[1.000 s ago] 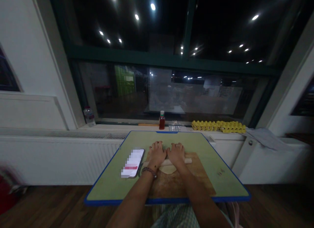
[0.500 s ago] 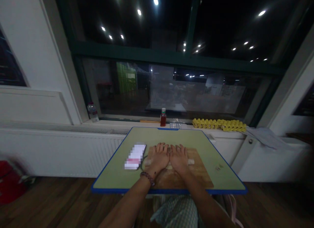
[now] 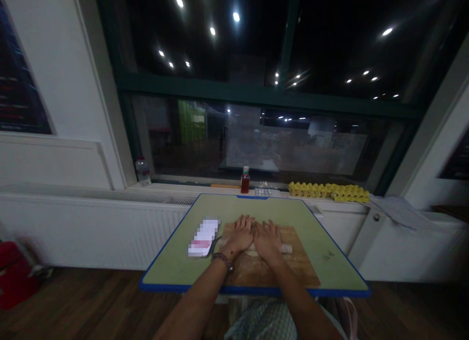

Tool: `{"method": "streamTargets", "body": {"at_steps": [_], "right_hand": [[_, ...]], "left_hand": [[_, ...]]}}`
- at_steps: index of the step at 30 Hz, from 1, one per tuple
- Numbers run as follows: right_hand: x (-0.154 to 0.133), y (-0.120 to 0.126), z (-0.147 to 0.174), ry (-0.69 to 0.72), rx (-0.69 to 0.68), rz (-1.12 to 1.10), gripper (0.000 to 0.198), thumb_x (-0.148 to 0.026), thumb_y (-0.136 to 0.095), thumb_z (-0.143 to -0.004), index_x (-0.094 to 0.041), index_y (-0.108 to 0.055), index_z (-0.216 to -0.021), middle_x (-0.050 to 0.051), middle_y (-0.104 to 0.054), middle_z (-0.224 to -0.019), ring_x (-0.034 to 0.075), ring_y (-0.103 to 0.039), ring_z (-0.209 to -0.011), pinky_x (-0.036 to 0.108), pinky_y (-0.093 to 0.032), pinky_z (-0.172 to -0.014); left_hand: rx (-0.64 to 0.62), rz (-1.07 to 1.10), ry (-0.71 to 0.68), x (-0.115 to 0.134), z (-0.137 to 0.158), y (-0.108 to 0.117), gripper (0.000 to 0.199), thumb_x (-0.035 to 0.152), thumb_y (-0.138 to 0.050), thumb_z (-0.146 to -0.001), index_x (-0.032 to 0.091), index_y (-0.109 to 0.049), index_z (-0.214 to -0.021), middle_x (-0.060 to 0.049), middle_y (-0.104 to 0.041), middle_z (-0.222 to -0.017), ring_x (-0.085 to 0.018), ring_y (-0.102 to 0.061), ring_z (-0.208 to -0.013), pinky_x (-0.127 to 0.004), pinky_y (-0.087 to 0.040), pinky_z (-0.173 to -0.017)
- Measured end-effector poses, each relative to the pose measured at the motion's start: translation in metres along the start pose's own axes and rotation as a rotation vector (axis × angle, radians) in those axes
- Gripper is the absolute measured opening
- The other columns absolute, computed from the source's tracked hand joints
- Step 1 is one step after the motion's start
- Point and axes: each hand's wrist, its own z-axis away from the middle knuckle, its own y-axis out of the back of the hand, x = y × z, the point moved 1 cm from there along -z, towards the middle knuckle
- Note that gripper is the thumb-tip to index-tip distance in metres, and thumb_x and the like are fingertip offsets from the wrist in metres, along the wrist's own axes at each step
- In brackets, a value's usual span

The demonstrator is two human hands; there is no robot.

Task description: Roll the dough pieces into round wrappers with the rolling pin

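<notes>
Both my hands lie flat, side by side, over a pale wooden rolling pin (image 3: 287,249) that sits crosswise on a wooden cutting board (image 3: 271,276). My left hand (image 3: 240,236) has its fingers stretched forward, with a beaded bracelet (image 3: 222,258) at the wrist. Beside it, my right hand (image 3: 267,237) spreads its fingers toward the window. The two thumbs nearly meet. Under the pin, a pale patch that looks like dough (image 3: 252,253) shows between the wrists; the hands cover most of it. Neither hand wraps round the pin.
A phone (image 3: 204,237) lies left of the board on the green table (image 3: 289,208) with blue edging. Along the windowsill stand a water bottle (image 3: 142,171), a bottle of red liquid (image 3: 245,180) and yellow egg trays (image 3: 328,191). A red bucket-like object (image 3: 16,274) is on the floor at left.
The camera view has tilted slightly, so the scene sits a little lower. Both hands remain flat over the rolling pin, with only a very small shift against the board.
</notes>
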Motion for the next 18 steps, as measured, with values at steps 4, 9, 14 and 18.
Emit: {"method": "streamTargets", "body": {"at_steps": [4,9,14,18], "right_hand": [[0.002,-0.002,0.003,0.014,0.005,-0.016,0.045,-0.028,-0.029,-0.097,-0.020,-0.052,-0.136,0.010,-0.051,-0.141,0.031,-0.031,-0.137,0.049,-0.016,-0.111],[0.001,-0.006,0.028,0.046,0.078,-0.016,0.047,-0.025,-0.031,-0.096,-0.017,-0.051,-0.138,0.009,-0.046,-0.145,0.030,-0.026,-0.140,0.048,-0.008,-0.114],[0.002,-0.005,0.025,0.077,0.039,-0.027,0.047,-0.026,-0.030,-0.096,-0.019,-0.050,-0.138,0.008,-0.044,-0.147,0.028,-0.024,-0.142,0.048,-0.006,-0.115],[0.008,-0.009,-0.003,0.077,-0.071,-0.038,0.048,-0.028,-0.028,-0.097,-0.021,-0.049,-0.139,0.009,-0.043,-0.147,0.028,-0.022,-0.143,0.049,-0.010,-0.113]], "left_hand": [[0.075,-0.050,0.046,0.007,0.010,-0.001,0.043,0.023,-0.033,-0.095,0.014,-0.047,-0.134,-0.012,-0.042,-0.147,-0.027,-0.027,-0.141,-0.046,-0.024,-0.114],[0.153,-0.052,-0.060,0.008,0.036,-0.005,0.044,0.021,-0.037,-0.093,0.019,-0.047,-0.135,-0.007,-0.041,-0.149,-0.025,-0.025,-0.142,-0.044,-0.022,-0.116],[0.055,0.003,-0.079,0.001,0.029,-0.005,0.047,0.022,-0.033,-0.093,0.018,-0.042,-0.139,-0.008,-0.035,-0.152,-0.024,-0.022,-0.143,-0.042,-0.023,-0.115],[0.038,0.001,0.025,0.002,0.008,0.000,0.048,0.023,-0.032,-0.093,0.015,-0.041,-0.139,-0.011,-0.036,-0.151,-0.025,-0.024,-0.142,-0.044,-0.023,-0.114]]}}
